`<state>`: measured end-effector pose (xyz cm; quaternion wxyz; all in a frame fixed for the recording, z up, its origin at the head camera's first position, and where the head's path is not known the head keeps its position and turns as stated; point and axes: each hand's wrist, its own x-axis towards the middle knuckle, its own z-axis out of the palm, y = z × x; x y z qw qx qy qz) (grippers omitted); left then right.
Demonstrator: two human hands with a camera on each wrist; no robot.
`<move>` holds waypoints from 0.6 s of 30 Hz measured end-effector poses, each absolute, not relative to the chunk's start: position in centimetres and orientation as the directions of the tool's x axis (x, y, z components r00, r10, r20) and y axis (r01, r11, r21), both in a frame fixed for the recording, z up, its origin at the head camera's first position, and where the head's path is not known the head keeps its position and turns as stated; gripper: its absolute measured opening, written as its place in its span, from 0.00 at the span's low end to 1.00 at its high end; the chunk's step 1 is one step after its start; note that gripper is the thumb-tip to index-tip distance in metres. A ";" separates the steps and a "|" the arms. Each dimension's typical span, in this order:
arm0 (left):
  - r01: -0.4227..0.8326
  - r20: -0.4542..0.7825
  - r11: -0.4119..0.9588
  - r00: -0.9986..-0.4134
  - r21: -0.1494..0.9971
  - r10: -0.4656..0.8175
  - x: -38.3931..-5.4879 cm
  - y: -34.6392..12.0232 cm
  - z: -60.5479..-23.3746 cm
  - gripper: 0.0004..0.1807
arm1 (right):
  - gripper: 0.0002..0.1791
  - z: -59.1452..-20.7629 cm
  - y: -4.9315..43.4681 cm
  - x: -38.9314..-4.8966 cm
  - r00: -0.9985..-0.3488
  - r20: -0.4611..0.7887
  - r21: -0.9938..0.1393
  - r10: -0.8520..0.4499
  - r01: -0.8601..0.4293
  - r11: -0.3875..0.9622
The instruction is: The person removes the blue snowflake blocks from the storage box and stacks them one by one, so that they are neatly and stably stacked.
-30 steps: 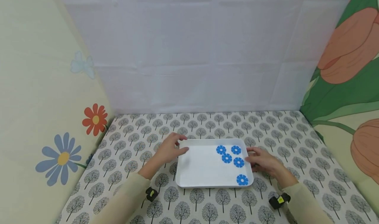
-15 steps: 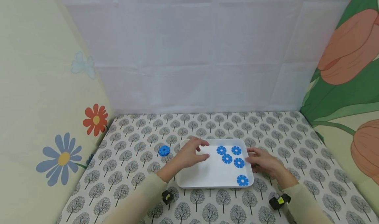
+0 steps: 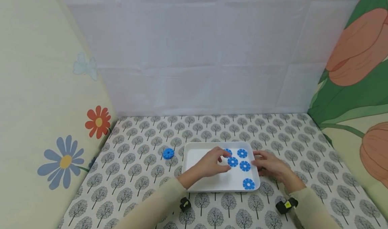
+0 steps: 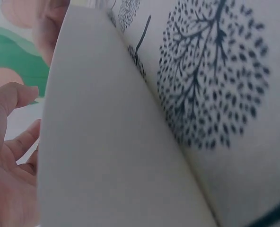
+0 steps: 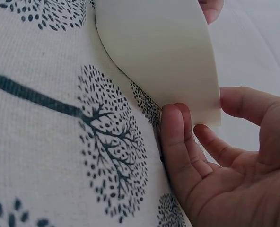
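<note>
A shallow white tray (image 3: 194,185) lies on the cloth, with several blue notched discs (image 3: 248,184) in its right half. My left hand (image 3: 210,163) reaches over the tray, thumb and index finger spread apart beside the discs at the upper left of the group, partly covering one. In the left wrist view, the tray's outer wall (image 4: 92,123) stands in front of part of this hand. My right hand (image 3: 269,165) holds the tray's right edge, thumb on the rim and other fingers against the outside, as the right wrist view shows.
To the left of the tray, more blue discs (image 3: 168,153) lie stacked on the tree-patterned tablecloth (image 3: 136,171). A white cloth backdrop (image 3: 194,54) rises behind the table, and flower-printed panels stand at both sides.
My left hand has moved right from the tray's left edge to the discs inside. This uncovered the blue discs on the cloth. My right hand stays at the tray's edge.
</note>
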<state>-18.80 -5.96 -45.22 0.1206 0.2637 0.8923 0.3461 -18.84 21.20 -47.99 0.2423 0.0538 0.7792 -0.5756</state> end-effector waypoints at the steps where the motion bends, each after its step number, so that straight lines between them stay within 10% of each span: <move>1: 0.388 -0.041 0.624 -0.828 0.678 0.559 -18.8 -5.7 -45.3 0.23 | 0.37 -48.0 21.2 -18.8 -0.877 -0.440 -0.870 -0.195 0.363 0.333; 18: 0.413 -0.138 0.615 -0.746 0.671 0.652 -18.3 -1.9 -47.0 0.23 | 0.37 -48.0 21.3 -18.8 -0.869 -0.436 -0.881 -0.234 0.359 0.308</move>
